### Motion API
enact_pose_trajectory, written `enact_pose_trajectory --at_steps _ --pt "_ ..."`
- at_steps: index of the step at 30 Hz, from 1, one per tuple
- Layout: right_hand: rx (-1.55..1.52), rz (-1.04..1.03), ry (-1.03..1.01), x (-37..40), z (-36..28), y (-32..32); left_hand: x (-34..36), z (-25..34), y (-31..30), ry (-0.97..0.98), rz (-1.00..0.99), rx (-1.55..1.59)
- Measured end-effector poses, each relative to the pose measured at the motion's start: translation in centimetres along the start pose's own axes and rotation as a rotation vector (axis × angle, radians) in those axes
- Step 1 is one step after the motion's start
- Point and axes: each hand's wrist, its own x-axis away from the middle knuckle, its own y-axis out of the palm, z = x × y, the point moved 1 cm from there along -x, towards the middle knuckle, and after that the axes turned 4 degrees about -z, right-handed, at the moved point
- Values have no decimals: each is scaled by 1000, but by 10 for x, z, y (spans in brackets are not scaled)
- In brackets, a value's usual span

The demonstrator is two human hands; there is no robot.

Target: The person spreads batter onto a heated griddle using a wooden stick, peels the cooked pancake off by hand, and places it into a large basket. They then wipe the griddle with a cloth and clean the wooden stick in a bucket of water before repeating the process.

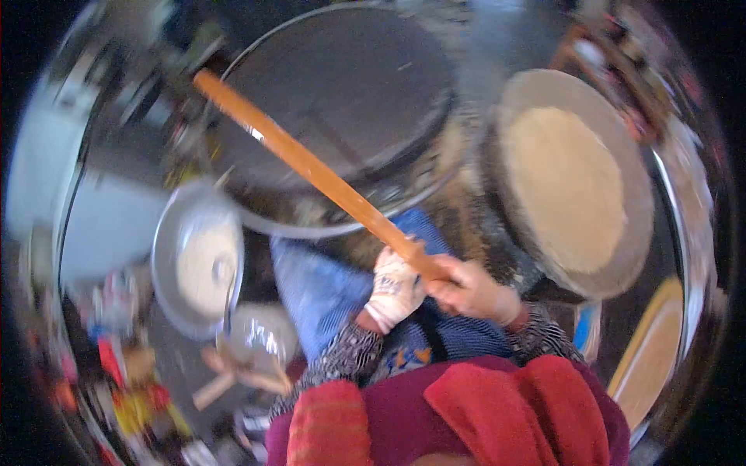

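A long, flat wooden stick (315,167) slants up and left from my hands, its far end above the large dark round griddle (334,93). My right hand (472,291) is closed around its near end. Just left of it, my left hand (395,286), in a white glove, is closed on the stick's lower part; its fingertips are partly hidden. At the right, a pale round flatbread (566,186) lies on a second round griddle (633,221).
A metal bowl (161,264) of pale batter (210,268) with a ladle (226,299) stands at the left. Below it are a clear bowl (264,334) and a wooden T-shaped spreader (214,391). A round wooden board (649,353) leans at the lower right.
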Motion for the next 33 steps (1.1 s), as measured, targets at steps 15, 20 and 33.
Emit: enact_pose_trajectory --at_steps 15,20,33 --pt "-129 -1089 -118 -82 -38 198 86 -57 -10 -268 479 -105" --pt "164 -259 -821 -54 26 172 101 -82 -29 -26 232 -637" --pt "478 596 725 160 499 32 70 -66 -27 -469 250 371"
